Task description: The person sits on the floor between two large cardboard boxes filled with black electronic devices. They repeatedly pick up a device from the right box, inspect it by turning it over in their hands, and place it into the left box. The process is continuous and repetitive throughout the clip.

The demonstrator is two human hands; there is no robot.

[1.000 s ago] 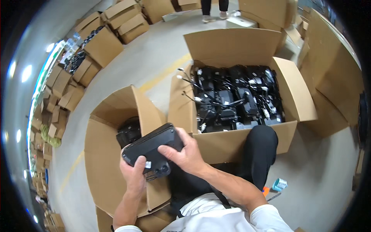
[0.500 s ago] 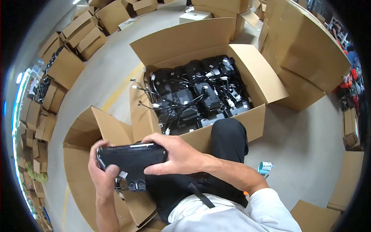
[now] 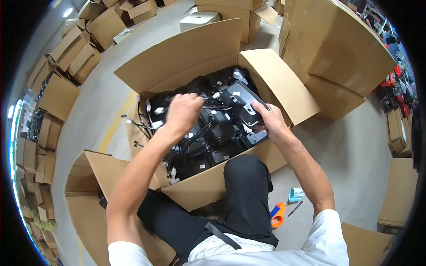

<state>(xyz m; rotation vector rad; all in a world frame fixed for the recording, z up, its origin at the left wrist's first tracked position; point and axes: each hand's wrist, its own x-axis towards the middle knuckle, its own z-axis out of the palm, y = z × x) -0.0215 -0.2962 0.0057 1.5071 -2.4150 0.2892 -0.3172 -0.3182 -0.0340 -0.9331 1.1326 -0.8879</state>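
Note:
My right hand grips the near right edge of a flat black device, tilted inside a large open cardboard box. Its thumb lies on the device's upper face. My left hand is closed over the middle of the box, on black cables that run toward the device. Its fingertips are slightly blurred. Under both hands lie several similar black devices, packed together. Loose cables with white connectors spread over them and past the box's left side.
A second open carton stands at my left knee. On the floor to my right lie an orange and blue tape dispenser, a teal-and-white roll and a pen. Tall cartons stand at the far right, and a white stool behind the box.
Both hands have moved from above the left carton to inside the large box. Earlier they held a black device together; whether it is the same one, I cannot tell. The view has shifted.

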